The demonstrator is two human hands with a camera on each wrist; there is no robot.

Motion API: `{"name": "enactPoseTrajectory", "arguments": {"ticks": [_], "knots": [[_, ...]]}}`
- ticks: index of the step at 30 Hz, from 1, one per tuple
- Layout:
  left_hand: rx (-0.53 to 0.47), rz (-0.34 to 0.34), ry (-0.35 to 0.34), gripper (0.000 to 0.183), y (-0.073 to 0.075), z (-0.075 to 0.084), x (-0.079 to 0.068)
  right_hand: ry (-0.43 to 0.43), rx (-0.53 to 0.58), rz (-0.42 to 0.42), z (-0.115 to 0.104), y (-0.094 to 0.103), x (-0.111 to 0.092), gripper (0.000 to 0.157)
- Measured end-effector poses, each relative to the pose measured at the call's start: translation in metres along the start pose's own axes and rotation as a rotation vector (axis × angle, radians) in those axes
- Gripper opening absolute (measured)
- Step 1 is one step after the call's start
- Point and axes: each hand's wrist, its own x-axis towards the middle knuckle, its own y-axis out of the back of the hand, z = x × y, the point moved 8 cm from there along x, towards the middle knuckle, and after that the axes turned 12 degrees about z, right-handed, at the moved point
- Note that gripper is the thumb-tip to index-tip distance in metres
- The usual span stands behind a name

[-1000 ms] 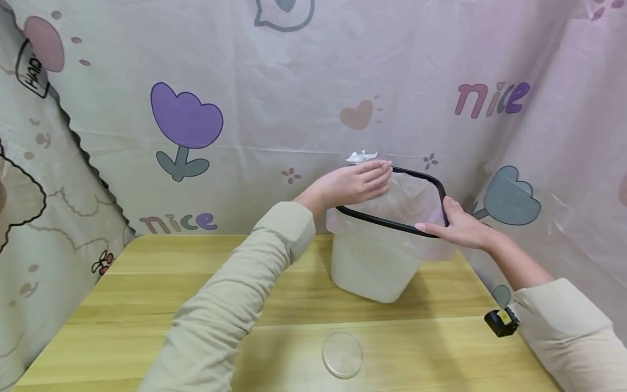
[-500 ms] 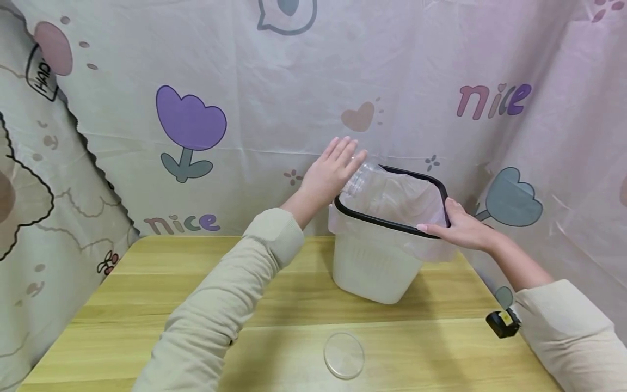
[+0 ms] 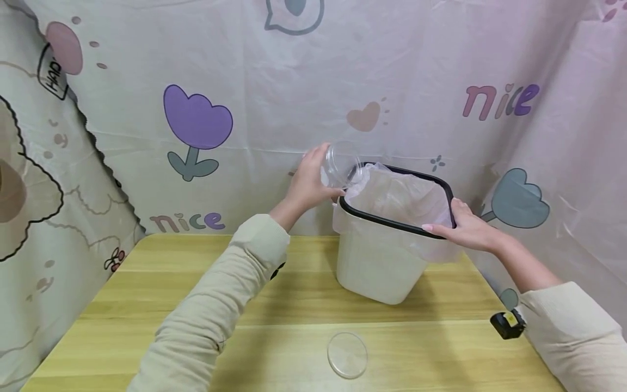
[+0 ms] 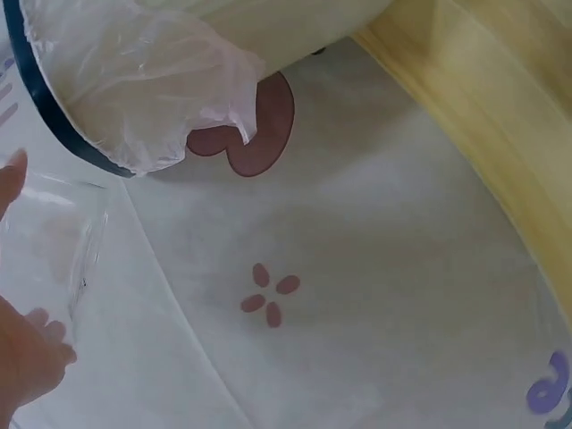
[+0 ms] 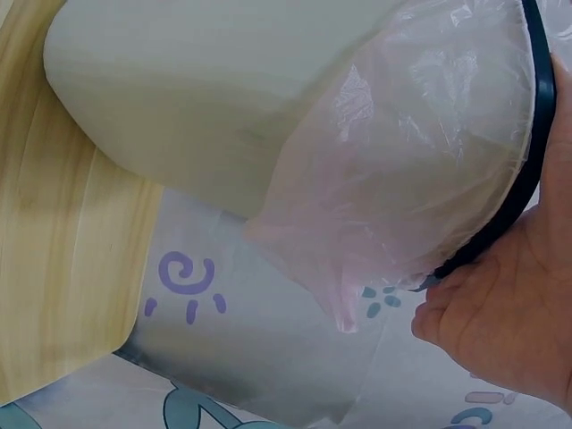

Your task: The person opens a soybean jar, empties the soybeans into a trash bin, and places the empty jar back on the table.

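Note:
In the head view my left hand [image 3: 307, 182] holds a clear plastic jar [image 3: 340, 163] at the left back corner of a white trash bin [image 3: 377, 267]. The jar lies tilted, its ridged end towards the bin's opening, fingers behind it and thumb below. In the left wrist view, the see-through jar [image 4: 49, 237] shows between thumb and fingers. A thin bag [image 3: 406, 198] lines the bin, tucked under a black rim ring [image 3: 392, 221]. My right hand [image 3: 467, 226] grips that ring at the right, thumb on top; its fingers lie partly hidden beyond the rim.
A clear round lid [image 3: 347, 355] lies flat on the wooden table [image 3: 196, 288] in front of the bin. Printed curtains [image 3: 274, 98] hang close behind and at both sides. The bin stands near the table's right back edge.
My left hand has drawn back left from over the opening and turned, so the jar it holds now shows clearly at the rim. The right hand stays on the ring.

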Motion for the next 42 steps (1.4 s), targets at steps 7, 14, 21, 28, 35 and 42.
{"name": "enactPoseTrajectory", "arguments": {"ticks": [7,14,21,28,35,42], "knots": [[-0.165,0.007,0.164,0.099,0.001,-0.022,-0.009,-0.001,-0.005,-0.001,0.002,0.0,0.0,0.108],[-0.262,0.011,0.261,0.097,0.001,-0.041,-0.023,0.011,-0.009,-0.001,0.003,0.001,0.001,0.108],[-0.355,0.006,0.269,0.086,0.004,-0.053,-0.042,0.006,-0.012,0.001,0.005,0.002,0.001,0.107],[-0.403,0.01,0.293,0.089,0.008,-0.065,-0.067,0.013,-0.021,0.004,0.005,0.002,0.003,0.107],[-0.394,-0.007,0.322,0.086,0.009,-0.072,-0.092,0.014,-0.012,0.004,0.006,0.001,0.004,0.107],[-0.457,-0.018,0.306,0.094,0.011,-0.073,-0.119,0.018,-0.004,-0.002,0.003,0.0,0.004,0.107]]}}
